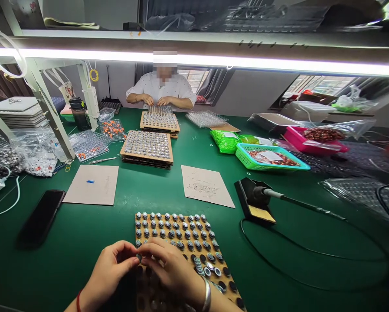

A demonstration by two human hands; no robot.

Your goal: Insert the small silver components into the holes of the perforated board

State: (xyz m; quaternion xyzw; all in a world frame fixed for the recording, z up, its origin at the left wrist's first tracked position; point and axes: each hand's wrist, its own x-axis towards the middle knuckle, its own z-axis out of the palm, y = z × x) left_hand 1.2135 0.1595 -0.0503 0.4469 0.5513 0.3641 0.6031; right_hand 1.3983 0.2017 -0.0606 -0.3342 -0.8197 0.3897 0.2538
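Over the left edge of a brown board (227, 279), both hands meet at a small dark round part (138, 257). My left hand (111, 271) pinches it between thumb and forefinger. From the other side, the fingertips of my right hand (174, 268) close on the same part. Rows of round metal-topped parts (187, 234) stand on the board's far half. Nearer, to the right of my right hand, lie a leaning row of thin discs (198, 265), loose rings (217, 272) and black round pieces. My right hand and forearm hide some of the board.
A soldering iron (298, 203) rests in its stand (254, 201) at right, its cable looping across the table. Two cardboard sheets (103, 190) (207, 186) lie beyond the board. A phone (43, 219) is at left. Stacked filled boards (147, 160) stand ahead; a co-worker (161, 89) sits opposite.
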